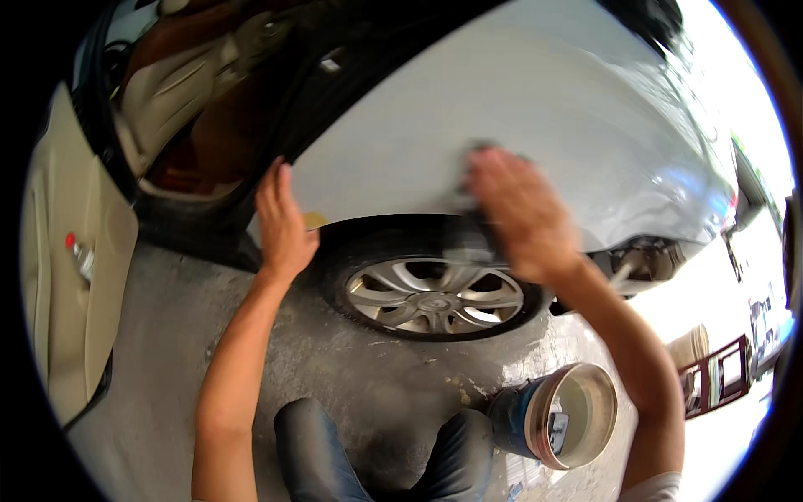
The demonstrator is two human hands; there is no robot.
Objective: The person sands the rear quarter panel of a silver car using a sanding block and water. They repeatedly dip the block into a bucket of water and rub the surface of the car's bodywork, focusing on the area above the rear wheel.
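My right hand [523, 213], smeared by motion, is over the grey rear side panel [401, 134] of a car, above the wheel. Under its palm and fingers is a dark flat pad [478, 230], blurred and mostly covered, so its exact kind cannot be made out. My left hand [284, 222] lies against the front edge of the same panel, beside the wheel arch, fingers stretched out and nothing in them. A small yellowish patch [314, 220] shows on the panel next to it. Below the arch is the wheel [435, 303] with its silver spoked rim.
At the left a beige-lined car door [79, 276] stands open, with the seat [180, 92] visible inside. A bucket [542, 418] holding cloudy liquid and a small dark item stands on the concrete floor by my right knee. Farther right are a pale bucket [690, 345] and a dark red frame [726, 376].
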